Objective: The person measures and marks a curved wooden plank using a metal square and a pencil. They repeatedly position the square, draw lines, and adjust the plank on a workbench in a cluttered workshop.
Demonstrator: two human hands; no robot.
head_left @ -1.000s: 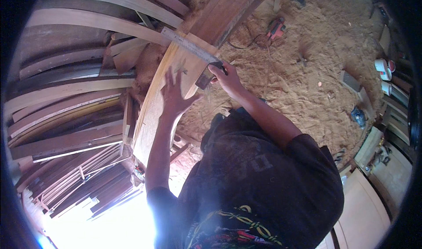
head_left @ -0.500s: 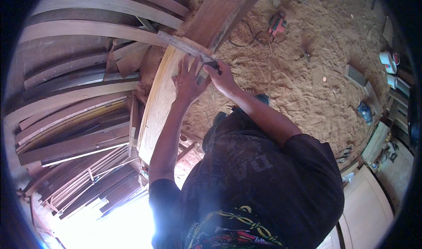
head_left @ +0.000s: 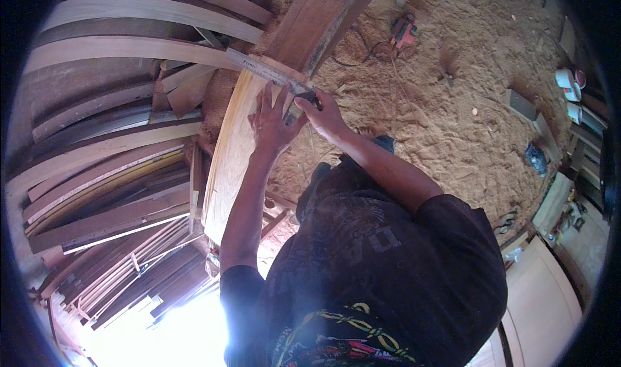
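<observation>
A pale wooden board (head_left: 228, 156) lies lengthwise in front of me, to the left of my body. Across its far end rests a try square with a flat metal blade (head_left: 259, 66). My right hand (head_left: 328, 119) is closed around the square's dark handle (head_left: 306, 98) at the board's right edge. On the board's face, just nearer than the blade, my left hand (head_left: 275, 133) lies flat with its fingers spread. Its fingertips come close to the blade's near edge; whether they touch it I cannot tell.
Beyond the square is a thick brown timber (head_left: 317, 21). Stacked planks (head_left: 110, 144) fill the left side. A red and black corded power tool (head_left: 403, 32) sits on the sawdust-covered floor (head_left: 446, 127). Farther right are a grey block (head_left: 521, 105), white containers (head_left: 569, 85) and a pale panel (head_left: 540, 289).
My left fingers have slid slightly nearer, leaving more of the metal blade uncovered. My right hand keeps its grip on the try square. The whole view has shifted a little.
</observation>
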